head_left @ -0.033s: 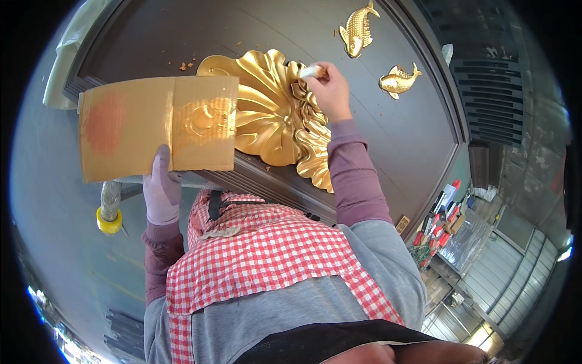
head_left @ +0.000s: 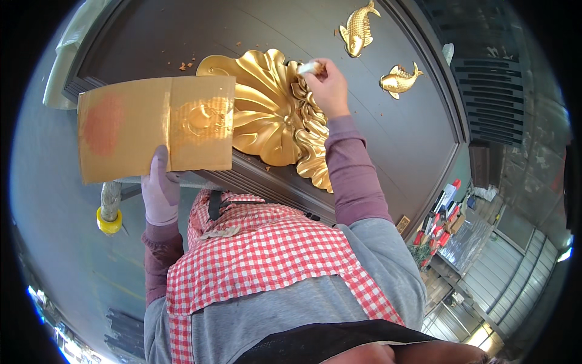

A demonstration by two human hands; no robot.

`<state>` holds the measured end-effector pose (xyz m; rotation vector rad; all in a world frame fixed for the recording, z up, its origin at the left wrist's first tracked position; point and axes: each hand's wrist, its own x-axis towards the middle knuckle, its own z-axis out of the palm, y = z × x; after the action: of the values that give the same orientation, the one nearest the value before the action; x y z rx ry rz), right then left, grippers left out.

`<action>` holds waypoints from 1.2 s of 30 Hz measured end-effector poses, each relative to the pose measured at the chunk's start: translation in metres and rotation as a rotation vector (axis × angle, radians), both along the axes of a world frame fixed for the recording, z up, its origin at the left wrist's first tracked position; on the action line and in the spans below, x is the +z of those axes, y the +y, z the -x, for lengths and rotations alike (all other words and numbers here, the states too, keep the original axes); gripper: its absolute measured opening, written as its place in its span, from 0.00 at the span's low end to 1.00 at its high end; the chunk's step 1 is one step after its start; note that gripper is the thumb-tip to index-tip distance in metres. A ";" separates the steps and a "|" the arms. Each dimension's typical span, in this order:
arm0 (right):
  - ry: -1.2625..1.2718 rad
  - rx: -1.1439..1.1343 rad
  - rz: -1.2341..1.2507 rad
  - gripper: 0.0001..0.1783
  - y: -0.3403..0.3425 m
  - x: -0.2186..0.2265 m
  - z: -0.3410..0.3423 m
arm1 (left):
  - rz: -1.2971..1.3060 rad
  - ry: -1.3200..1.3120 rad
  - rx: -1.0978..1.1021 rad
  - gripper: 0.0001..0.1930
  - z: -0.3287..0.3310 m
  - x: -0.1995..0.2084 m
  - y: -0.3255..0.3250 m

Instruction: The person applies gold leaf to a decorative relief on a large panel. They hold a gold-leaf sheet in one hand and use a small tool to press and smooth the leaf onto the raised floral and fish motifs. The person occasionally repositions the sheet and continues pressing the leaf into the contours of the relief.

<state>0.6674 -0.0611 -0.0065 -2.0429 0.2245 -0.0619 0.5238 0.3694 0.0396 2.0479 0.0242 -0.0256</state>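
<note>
My left hand (head_left: 161,189), in a pale lilac glove, grips the lower edge of a creased piece of cardboard (head_left: 138,142). The cardboard carries a reddish smear on one half and a shiny gold smear on the other. My right hand (head_left: 330,91), bare, pinches a small white pad with brown stains (head_left: 310,68) at the upper edge of a gold lotus-leaf relief (head_left: 267,115). This relief is fixed on a dark brown panel (head_left: 254,24). The cardboard overlaps the relief's left side and hides part of it.
Two gold fish reliefs (head_left: 358,33) (head_left: 398,80) sit on the panel to the right. Small orange-brown crumbs (head_left: 187,65) lie on the panel. A wrapped post with a yellow ring (head_left: 109,223) stands at the left. Red-handled tools (head_left: 438,227) are heaped beyond the panel's right edge.
My right hand, with the white pad, has shifted slightly up and left. The cardboard in my left hand has moved slightly left.
</note>
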 end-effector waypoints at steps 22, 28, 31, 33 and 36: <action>0.233 0.322 0.321 0.16 0.002 0.015 -0.018 | -0.331 -0.170 -0.044 0.32 -0.005 0.002 0.002; 0.048 0.038 0.052 0.17 0.004 0.008 -0.032 | -0.394 -0.114 -0.071 0.25 0.001 -0.001 0.010; 0.098 0.158 0.189 0.18 0.009 -0.001 -0.031 | -0.328 -0.173 -0.040 0.24 -0.003 0.007 0.003; 0.142 0.191 0.191 0.18 0.001 0.002 -0.033 | -0.039 -0.078 0.053 0.27 -0.002 -0.001 0.002; 0.107 0.168 0.184 0.17 -0.001 -0.004 -0.036 | -0.321 -0.111 -0.064 0.21 0.002 0.001 0.014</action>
<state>0.7032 -0.0622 -0.0101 -2.2439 0.1154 0.1359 0.5214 0.3832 0.0410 2.3674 -0.1130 0.0564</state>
